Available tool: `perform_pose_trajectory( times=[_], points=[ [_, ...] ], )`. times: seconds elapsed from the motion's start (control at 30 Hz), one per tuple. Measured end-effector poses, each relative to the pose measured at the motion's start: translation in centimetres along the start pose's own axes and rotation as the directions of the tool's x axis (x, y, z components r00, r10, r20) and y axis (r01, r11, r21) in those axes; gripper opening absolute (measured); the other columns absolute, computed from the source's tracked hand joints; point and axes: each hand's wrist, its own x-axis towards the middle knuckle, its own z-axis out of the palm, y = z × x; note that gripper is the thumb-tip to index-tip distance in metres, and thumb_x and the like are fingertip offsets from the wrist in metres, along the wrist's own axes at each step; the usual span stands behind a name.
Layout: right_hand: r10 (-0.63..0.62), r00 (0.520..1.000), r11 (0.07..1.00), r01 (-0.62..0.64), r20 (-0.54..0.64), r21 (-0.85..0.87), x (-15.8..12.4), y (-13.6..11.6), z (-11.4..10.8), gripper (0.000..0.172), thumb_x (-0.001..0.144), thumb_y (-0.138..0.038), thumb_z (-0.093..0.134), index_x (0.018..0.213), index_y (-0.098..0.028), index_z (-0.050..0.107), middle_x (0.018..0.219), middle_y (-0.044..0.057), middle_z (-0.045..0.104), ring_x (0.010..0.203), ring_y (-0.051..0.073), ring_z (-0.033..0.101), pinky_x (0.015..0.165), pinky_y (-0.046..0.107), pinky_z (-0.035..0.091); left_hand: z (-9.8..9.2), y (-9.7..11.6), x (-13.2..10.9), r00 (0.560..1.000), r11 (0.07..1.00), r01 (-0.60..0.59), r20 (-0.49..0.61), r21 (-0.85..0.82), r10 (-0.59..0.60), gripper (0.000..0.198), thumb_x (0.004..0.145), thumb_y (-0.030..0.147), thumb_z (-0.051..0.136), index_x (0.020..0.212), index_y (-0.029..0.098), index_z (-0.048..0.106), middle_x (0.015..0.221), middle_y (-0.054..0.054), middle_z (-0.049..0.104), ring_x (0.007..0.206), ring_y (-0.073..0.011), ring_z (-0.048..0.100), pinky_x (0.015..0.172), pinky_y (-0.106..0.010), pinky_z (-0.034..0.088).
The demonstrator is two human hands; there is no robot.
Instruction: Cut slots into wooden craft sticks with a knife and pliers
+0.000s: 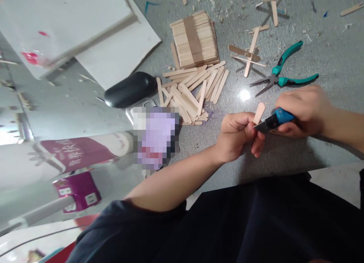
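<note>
My left hand (236,136) pinches a wooden craft stick (259,112), whose rounded end points up past the thumb. In my right hand (305,109) is a blue utility knife (280,119), gripped with its blade toward the left. The blade (259,127) meets the stick close to my left fingertips; whether it has cut in cannot be made out. Just beyond my hands lie long-nose pliers (274,79) with green handles, their jaws apart. Near them stands a small assembly of crossed craft sticks (250,56).
A banded bundle of craft sticks (182,41) sits behind a loose pile of sticks (193,90). Left of these are a black case (131,89), a blurred phone (157,136) and white boards (71,16). Another stick assembly (273,7) is at the far edge, among shavings.
</note>
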Motion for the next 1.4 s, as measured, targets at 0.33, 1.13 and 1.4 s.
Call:
perform_pose_trajectory(
  times=[0.33, 1.13, 1.4],
  points=[
    [0.015, 1.000, 1.000, -0.015, -0.002, -0.017, 0.3, 0.0, 0.9, 0.093, 0.104, -0.109, 0.022, 0.099, -0.029, 0.069, 0.081, 0.006, 0.066, 0.078, 0.025, 0.060, 0.073, 0.044, 0.029, -0.3, 0.8, 0.0, 0.994, 0.994, 0.097, 0.052, 0.054, -0.100, 0.060, 0.097, 0.072, 0.100, 0.077, 0.021, 0.076, 0.055, 0.002, 0.063, 0.045, -0.0151, 0.066, 0.047, -0.028, 0.060],
    [0.063, 0.998, 0.991, -0.059, 0.028, -0.116, 0.6, 0.0, 0.2, 0.099, 0.104, -0.110, 0.014, 0.106, -0.028, 0.072, 0.089, 0.009, 0.069, 0.090, 0.030, 0.066, 0.079, 0.044, 0.039, 0.3, -0.4, 0.5, 1.000, 0.999, 0.017, 0.024, -0.049, -0.016, 0.060, 0.095, 0.068, 0.104, 0.074, 0.023, 0.070, 0.050, 0.006, 0.060, 0.041, -0.0140, 0.063, 0.043, -0.027, 0.060],
    [-0.018, 1.000, 0.991, 0.018, 0.002, -0.133, 0.8, 0.5, -0.8, 0.103, 0.106, -0.107, 0.004, 0.099, -0.027, 0.069, 0.086, 0.008, 0.072, 0.079, 0.024, 0.063, 0.070, 0.041, 0.032, -0.3, -0.7, 0.7, 0.997, 0.998, -0.059, 0.057, -0.034, 0.061, 0.063, 0.103, 0.071, 0.095, 0.074, 0.021, 0.068, 0.049, 0.005, 0.059, 0.039, -0.0128, 0.062, 0.042, -0.023, 0.061]
  ],
)
